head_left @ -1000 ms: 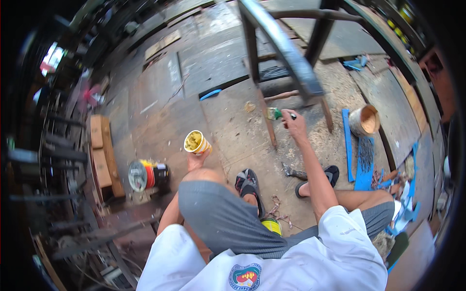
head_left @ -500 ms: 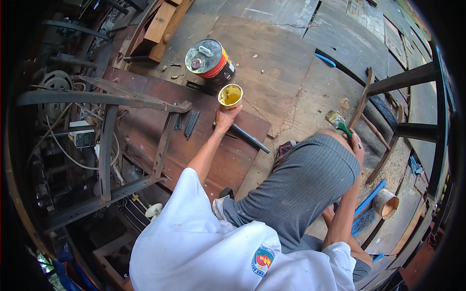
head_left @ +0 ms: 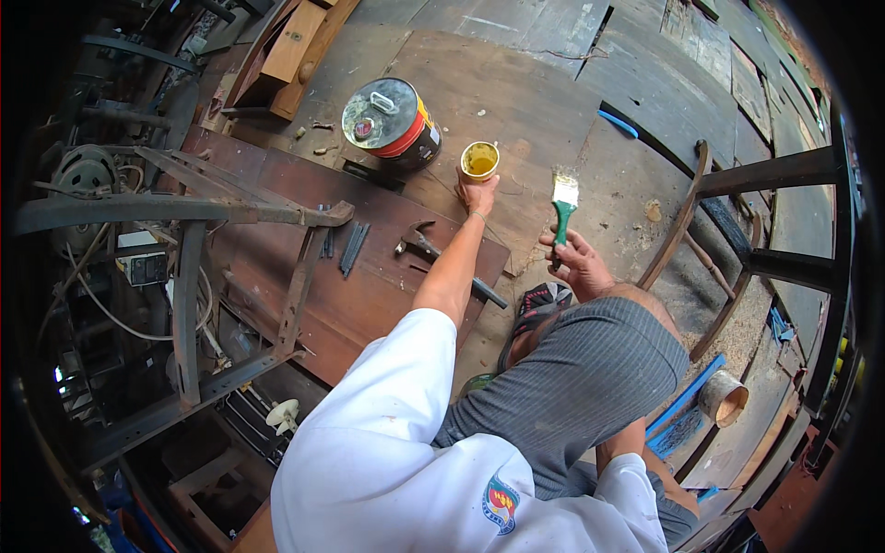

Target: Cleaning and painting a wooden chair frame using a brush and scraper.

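My left hand is closed around a small cup with yellowish liquid inside, held out over the wooden floor. In my right hand is a paintbrush with a green handle, gripped by the fingers and thumb with its pale bristles pointing away from me. The brush is apart from the cup, to its right. Beyond and left of the cup stands a large round metal can with a grey lid and a red and black side. A claw hammer lies on a reddish-brown board beneath my left forearm.
The reddish-brown board carries several dark thin sticks. A metal frame rises at the left. On the right stand a dark chair-like frame, a tipped round container and a blue strip.
My left hand has moved right with the cup, uncovering the hammer's head. My right hand has brought the paintbrush forward and left, from beside my knee toward the cup.
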